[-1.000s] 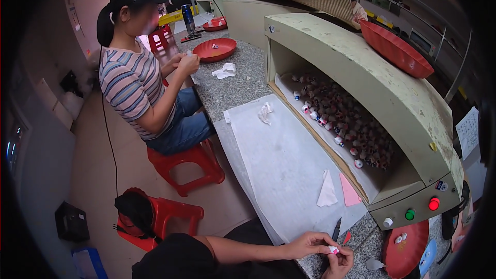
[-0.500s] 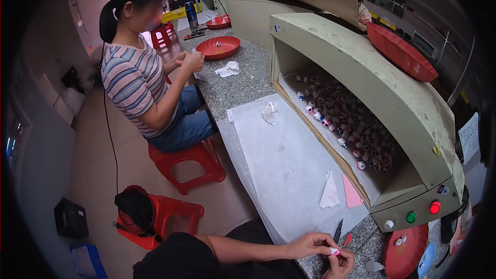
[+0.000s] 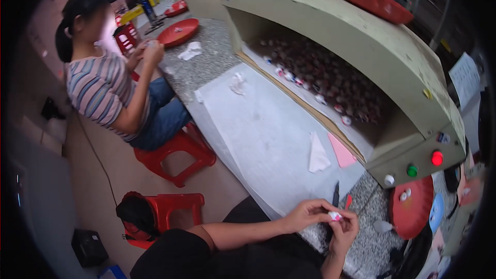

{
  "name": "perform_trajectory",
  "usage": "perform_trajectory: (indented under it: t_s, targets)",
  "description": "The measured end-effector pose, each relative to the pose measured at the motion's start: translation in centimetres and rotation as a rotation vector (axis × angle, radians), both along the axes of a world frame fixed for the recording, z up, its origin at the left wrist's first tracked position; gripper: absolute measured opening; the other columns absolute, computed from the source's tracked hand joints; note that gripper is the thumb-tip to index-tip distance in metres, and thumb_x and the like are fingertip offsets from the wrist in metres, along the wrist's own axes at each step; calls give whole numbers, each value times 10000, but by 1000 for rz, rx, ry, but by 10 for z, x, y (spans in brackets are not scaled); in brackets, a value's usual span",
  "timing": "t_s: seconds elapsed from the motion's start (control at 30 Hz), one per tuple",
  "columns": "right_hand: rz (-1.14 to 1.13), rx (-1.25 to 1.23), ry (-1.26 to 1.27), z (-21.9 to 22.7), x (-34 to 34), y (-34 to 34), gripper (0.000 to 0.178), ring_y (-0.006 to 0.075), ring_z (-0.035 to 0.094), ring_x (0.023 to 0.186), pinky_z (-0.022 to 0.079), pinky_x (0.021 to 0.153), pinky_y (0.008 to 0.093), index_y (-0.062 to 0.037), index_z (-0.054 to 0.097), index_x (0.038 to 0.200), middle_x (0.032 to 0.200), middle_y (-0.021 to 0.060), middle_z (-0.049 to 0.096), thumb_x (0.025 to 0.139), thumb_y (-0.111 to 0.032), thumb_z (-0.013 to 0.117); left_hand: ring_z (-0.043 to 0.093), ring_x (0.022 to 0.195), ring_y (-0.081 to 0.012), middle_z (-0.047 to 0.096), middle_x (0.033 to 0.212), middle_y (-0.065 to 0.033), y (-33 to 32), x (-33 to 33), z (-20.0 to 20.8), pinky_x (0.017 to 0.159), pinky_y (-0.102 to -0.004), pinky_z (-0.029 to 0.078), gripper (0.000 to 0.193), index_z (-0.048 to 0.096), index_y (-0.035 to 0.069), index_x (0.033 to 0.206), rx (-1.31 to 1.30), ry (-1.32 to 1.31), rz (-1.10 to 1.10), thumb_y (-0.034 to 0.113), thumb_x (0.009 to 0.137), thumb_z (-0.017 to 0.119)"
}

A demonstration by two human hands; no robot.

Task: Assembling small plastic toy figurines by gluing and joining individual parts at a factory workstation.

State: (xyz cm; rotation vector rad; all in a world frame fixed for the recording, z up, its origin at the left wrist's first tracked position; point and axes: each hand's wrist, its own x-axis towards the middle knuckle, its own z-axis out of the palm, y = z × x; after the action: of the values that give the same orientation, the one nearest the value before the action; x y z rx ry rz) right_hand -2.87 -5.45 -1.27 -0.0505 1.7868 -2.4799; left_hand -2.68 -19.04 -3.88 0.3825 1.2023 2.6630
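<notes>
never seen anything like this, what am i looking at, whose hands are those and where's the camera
There's no robot here: the left hand and right hand belong to the person wearing the camera. It sits on their head, looking down through a fisheye lens, so straight edges bend. Between their fingertips is a small white-and-pink piece.

On the counter lie a white sheet, a crumpled white tissue, a white scrap and a dark pen-like tool. A red dish is at the right. The pale arched machine is open, with many small pieces inside. A co-worker sits at the left.
</notes>
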Motion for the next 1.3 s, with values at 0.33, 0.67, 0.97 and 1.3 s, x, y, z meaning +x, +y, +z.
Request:
perform_trajectory:
  t_s: [0.33,0.67,0.97,1.3]
  targets:
    - [72,-38,-6,-12,-9,6,223,132,540,815,452,708,224,21,499,858,864,73,503,676,129,569,512,931,-158,544,989,-125,0,-5,11,815,-277,410,188,507,-27,979,-184,-85,75,-5,793,496]
    - [124,-32,179,-11,-18,2,232,120,522,767,443,681,214,31,511,869,864,78,483,671,134,571,520,933,-177,548,994,-136,-1,-9,8,823,-290,410,173,536,-19,949,-224,16,170,-18,780,501]
    - [48,8,183,-12,0,4,261,127,505,763,427,683,217,12,487,855,821,69,471,638,125,579,489,970,-160,528,1011,-105,4,0,13,841,-267,386,188,514,-22,984,-78,-61,26,-8,800,481]
    - [18,-27,123,-8,-3,3,267,112,498,732,414,675,207,-13,482,836,804,56,467,622,75,615,470,979,-143,506,1022,-95,3,0,2,826,-263,388,209,506,-20,1000,-57,70,34,28,796,511]
